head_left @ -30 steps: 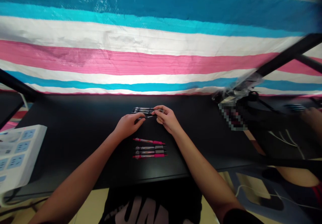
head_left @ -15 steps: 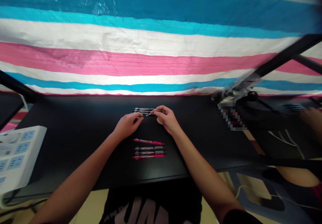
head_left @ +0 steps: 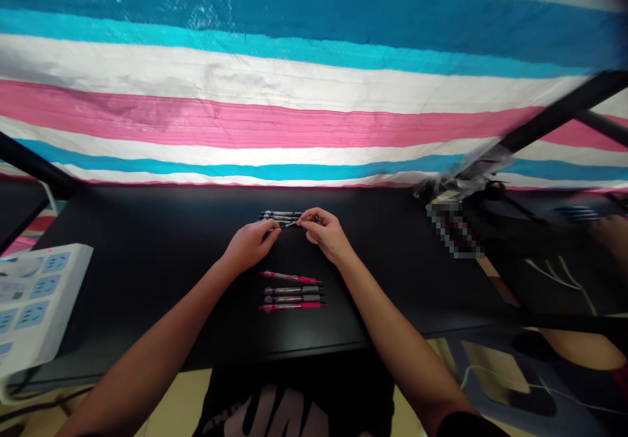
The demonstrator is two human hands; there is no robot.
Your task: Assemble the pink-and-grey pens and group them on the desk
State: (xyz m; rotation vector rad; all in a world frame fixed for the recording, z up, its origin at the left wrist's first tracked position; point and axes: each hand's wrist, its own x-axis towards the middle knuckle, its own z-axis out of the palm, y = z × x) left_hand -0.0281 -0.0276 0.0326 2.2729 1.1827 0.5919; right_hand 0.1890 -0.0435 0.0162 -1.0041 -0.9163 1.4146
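Note:
My left hand [head_left: 248, 246] and my right hand [head_left: 324, 233] meet over the middle of a black table [head_left: 147, 254], both pinched on one thin pen part [head_left: 289, 225] held between their fingertips. Just behind them lies a small bunch of dark pens [head_left: 280, 215]. In front of my hands, nearer to me, several pens lie in a neat row: a pink pen [head_left: 289, 277] at the top, two grey ones [head_left: 293, 294] under it, and another pink one [head_left: 292, 306] at the bottom.
A white power strip [head_left: 34, 296] sits at the table's left edge. A striped blue, white and pink sheet [head_left: 294, 97] hangs behind the table. At the right, black metal bars [head_left: 554, 113], a plastic bag and another person's hand [head_left: 611, 231] are in view.
My hands have drawn slightly closer on the thin pen part and barely shifted. The rows of pens lie as before.

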